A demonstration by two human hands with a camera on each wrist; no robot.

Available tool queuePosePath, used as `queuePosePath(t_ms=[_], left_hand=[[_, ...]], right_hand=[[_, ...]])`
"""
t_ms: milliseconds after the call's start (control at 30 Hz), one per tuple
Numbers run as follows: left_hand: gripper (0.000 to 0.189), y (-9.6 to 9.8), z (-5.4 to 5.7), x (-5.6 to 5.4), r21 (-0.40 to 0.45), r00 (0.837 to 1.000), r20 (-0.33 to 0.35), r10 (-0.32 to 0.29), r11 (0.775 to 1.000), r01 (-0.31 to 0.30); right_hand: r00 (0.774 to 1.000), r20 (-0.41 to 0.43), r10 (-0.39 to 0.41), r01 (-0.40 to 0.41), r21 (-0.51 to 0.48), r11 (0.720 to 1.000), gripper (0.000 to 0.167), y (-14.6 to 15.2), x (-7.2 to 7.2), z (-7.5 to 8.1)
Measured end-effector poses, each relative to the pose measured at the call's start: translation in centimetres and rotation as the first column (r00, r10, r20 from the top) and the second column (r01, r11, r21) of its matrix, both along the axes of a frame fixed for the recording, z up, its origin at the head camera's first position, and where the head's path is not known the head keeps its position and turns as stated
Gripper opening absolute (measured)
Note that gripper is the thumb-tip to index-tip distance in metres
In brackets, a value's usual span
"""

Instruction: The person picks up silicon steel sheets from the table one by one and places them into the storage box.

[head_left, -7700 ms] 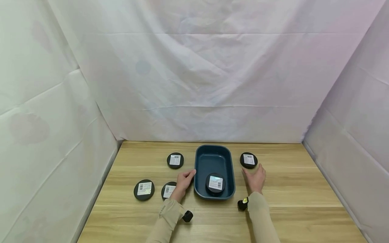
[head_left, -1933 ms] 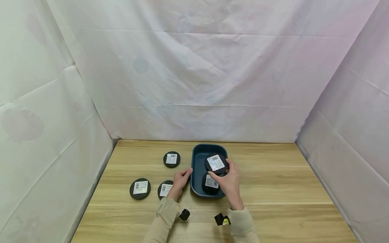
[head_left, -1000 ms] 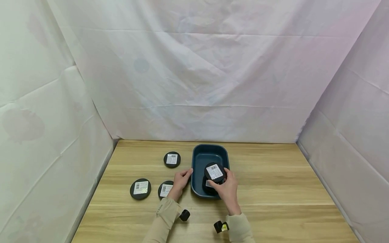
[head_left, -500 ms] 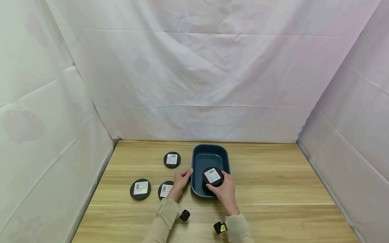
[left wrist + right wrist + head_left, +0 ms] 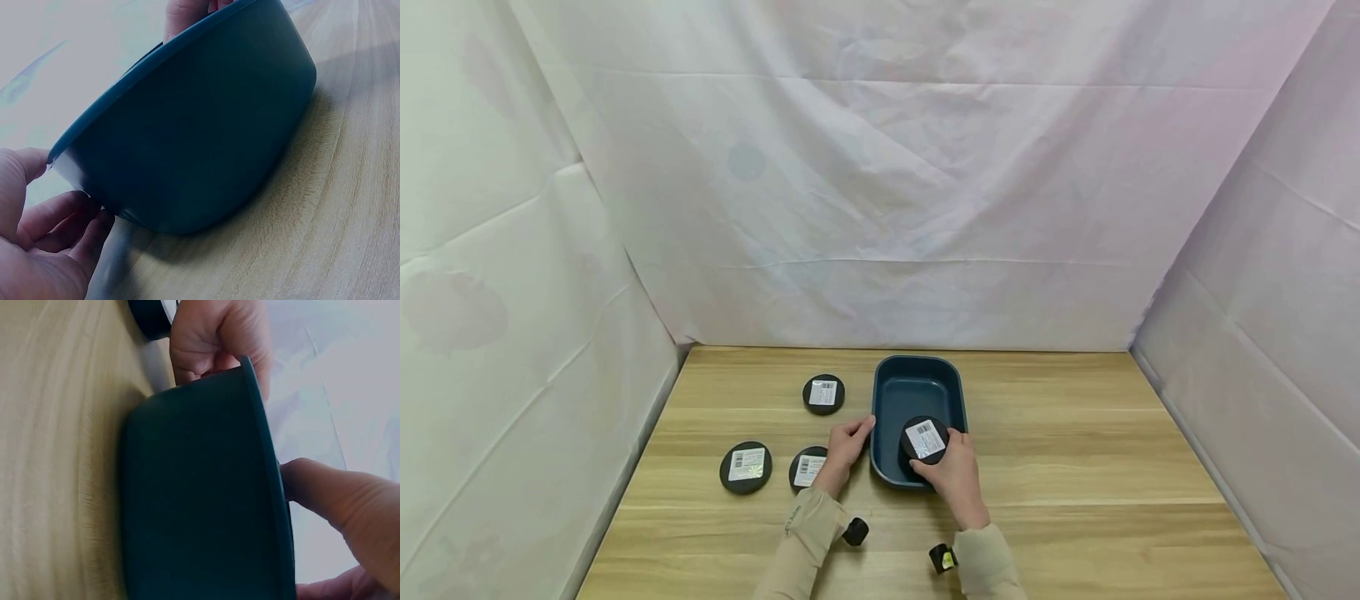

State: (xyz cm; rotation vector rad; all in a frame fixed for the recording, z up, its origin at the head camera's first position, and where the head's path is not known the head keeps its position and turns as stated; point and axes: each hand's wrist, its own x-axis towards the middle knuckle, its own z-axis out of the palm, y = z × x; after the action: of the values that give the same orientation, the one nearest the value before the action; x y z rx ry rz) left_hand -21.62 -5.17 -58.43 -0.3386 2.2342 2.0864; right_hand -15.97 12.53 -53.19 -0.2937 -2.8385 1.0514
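A wide desk of pale wood [image 5: 1075,458] is carrying a deep, dark blue tub [image 5: 912,402] with rounded corners, probably plastic, and the left hand [image 5: 846,448] is gripping its left rim. In the near end of the tub, the right hand [image 5: 957,477] is pinching a flat, round, white-labelled black disc [image 5: 924,440], which is probably feeling stiff, light and smooth, so its sides are giving the best hold; three other black discs [image 5: 746,467] are lying left of the tub.
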Motion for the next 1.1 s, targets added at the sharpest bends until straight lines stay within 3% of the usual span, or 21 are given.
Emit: queuePosePath(t_ms=[200,400,633,767,900,1100], left_hand=[[0.034,0.0,0.2,0.2,-0.013,1.0,-0.004,-0.002,1.0,0.002],[0.041,-0.1,0.0,0.2,-0.01,1.0,0.006,-0.01,1.0,0.01],[0.042,0.0,-0.2,0.2,0.0,1.0,0.007,-0.001,1.0,0.001],[0.042,0.0,-0.2,0.1,0.007,1.0,0.012,0.0,1.0,0.0],[0.042,0.0,-0.1,0.1,0.003,1.0,0.03,-0.005,1.0,0.004],[0.042,-0.1,0.0,0.2,0.007,0.999,0.033,-0.008,1.0,0.007]], right_hand=[[0.997,0.068,0.019,-0.02,0.023,1.0,0.082,-0.1,-0.2,0.3],[0.998,0.044,0.048,-0.05,0.042,0.998,0.085,0.0,-0.2,0.6],[0.998,0.015,0.06,-0.06,-0.015,0.998,0.088,0.4,0.4,0.6],[0.998,-0.045,0.039,-0.04,-0.037,0.998,0.079,0.5,0.5,0.4],[0.988,-0.156,0.011,-0.022,-0.065,0.998,0.062,0.7,0.4,0.2],[0.929,-0.367,-0.038,0.01,-0.077,0.997,0.035,1.5,-0.1,-0.2]])
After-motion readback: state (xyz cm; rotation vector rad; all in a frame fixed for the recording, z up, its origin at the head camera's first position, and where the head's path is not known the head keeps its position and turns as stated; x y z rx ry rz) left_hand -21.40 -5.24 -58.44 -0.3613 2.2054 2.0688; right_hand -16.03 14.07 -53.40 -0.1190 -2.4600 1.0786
